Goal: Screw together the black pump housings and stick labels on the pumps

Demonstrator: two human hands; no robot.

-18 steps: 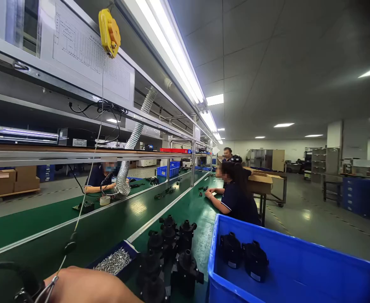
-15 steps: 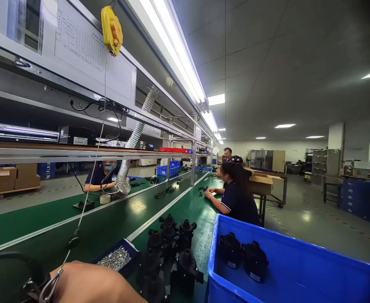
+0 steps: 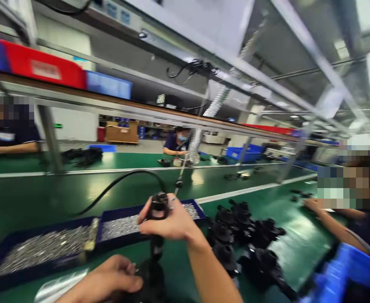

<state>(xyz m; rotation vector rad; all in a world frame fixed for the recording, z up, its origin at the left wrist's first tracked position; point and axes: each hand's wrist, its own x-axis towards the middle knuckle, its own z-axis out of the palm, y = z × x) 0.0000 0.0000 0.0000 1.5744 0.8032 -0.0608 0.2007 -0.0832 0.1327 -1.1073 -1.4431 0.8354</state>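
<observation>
Gripping the screwdriver [image 3: 158, 206] upright w/ my right hand [image 3: 172, 223], fingers clamped round it, tip over a black part [image 3: 153, 280] at the bench [image 3: 298, 240] near edge. Left hand [image 3: 109, 280] fingers closed on that part. Screw tray [image 3: 118, 243] sits just behind, pump housings [image 3: 244, 235] crowd beside.

Black screwdriver [image 3: 157, 223], silver screws [image 3: 39, 248] in dark-blue trays [image 3: 109, 215], green table [image 3: 61, 193], black parts [image 3: 251, 240].

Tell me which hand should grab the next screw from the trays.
Left, probably. The left hand holds the black part just below the screw trays and is nearer to them. The right hand is wrapped round the screwdriver.
</observation>
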